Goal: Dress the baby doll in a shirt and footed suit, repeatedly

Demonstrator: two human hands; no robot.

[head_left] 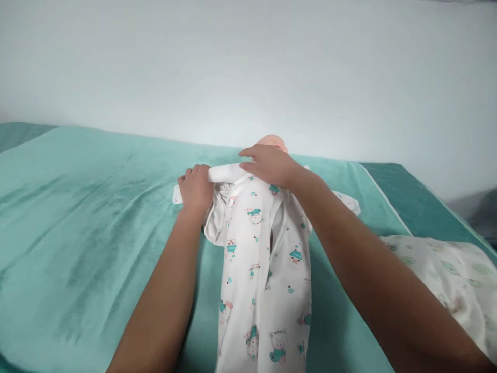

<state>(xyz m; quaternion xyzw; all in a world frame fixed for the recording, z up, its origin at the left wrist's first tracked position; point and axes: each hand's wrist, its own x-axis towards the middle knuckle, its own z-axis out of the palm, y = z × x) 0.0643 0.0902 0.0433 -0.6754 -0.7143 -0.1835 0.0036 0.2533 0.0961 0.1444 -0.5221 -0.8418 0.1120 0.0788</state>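
Note:
A baby doll (274,142) lies on its back on a teal blanket (85,217), dressed in a white printed sleepsuit (264,269). Only the top of its bald head shows past my right hand. My left hand (196,189) is curled into a fist around the sleepsuit's left sleeve, near the cuff. My right hand (267,166) rests on the doll's chest and shoulder, fingers together and bent over the sleeve's upper part. Both my forearms reach in from the bottom edge.
The blanket covers a bed set against a plain white wall (248,67). A darker teal sheet (419,202) shows at the right. Another white patterned cloth (446,280) lies at the right edge.

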